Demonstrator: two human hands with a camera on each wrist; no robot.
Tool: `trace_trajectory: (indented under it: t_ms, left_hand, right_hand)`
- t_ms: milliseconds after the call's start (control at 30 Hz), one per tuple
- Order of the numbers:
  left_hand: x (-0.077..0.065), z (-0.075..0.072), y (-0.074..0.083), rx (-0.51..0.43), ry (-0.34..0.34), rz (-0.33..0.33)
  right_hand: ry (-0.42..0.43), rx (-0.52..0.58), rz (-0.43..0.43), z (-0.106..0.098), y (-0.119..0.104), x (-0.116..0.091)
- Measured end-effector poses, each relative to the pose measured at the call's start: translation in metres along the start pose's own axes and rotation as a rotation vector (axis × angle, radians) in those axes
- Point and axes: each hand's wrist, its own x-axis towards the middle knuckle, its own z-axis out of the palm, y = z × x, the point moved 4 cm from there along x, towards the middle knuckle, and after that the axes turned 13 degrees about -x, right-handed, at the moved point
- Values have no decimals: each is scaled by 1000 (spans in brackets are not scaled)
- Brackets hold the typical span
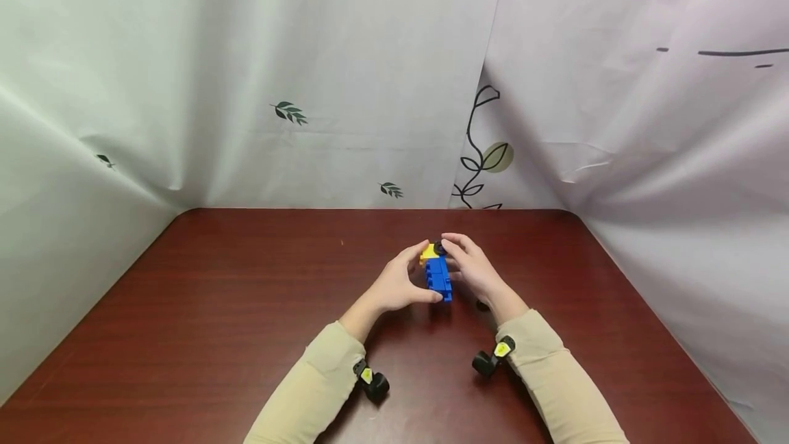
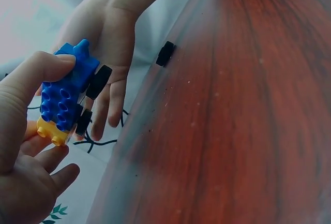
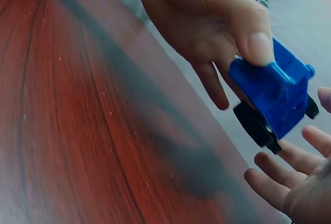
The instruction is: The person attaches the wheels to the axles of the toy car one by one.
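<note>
L hand (image 1: 397, 284) pinches block vehicle (image 1: 438, 275), above table (image 1: 185, 334) betw. hands. R hand (image 1: 474, 270): fingers loosely apart near 2 wheels (image 2: 98, 82); contact can't tell. 1 loose tyre (image 2: 165, 53) on table. Grip body, not wheels; apply force sq. to axle.

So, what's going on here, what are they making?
A person is holding a blue and yellow block toy above the brown table. Their left hand grips it, with the thumb on a blue part. Their right hand is open right beside it; I can't tell whether its fingers touch. The toy has black wheels on it, and one loose wheel is on the table. It looks a bit like a little car.
</note>
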Motion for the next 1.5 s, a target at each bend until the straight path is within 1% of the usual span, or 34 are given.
trace_trajectory:
  t_ms: [133,233,433,533,667,833,1067,1300,1500]
  left_hand:
    - [-2,-1,-3,-22,-9,-31]
    - [-1,-3,-5,-28,0,-54]
    - [1,-6,-6,-20,9,-57]
    - [2,-6,-7,-13,14,-71]
    - [4,-7,-8,-11,22,-79]
    - [5,-7,-9,-11,14,-77]
    - [3,-8,-12,6,5,-90]
    - [2,-9,-13,-5,1,-82]
    - [2,-10,-14,-7,-3,-84]
  right_hand:
    - [-5,-27,-23,-4,3,-1]
    - [-3,-59,-40,-9,3,-1]
    - [-17,-114,-63,-20,1,-1]
    - [-32,-136,-92,-27,1,-3]
    - [-36,-178,-138,-37,4,-7]
    - [-46,-220,-159,-47,10,-12]
    - [-66,-239,-140,-59,22,-19]
    - [-84,-282,-155,-72,31,-21]
    - [-102,-324,-159,-77,38,-21]
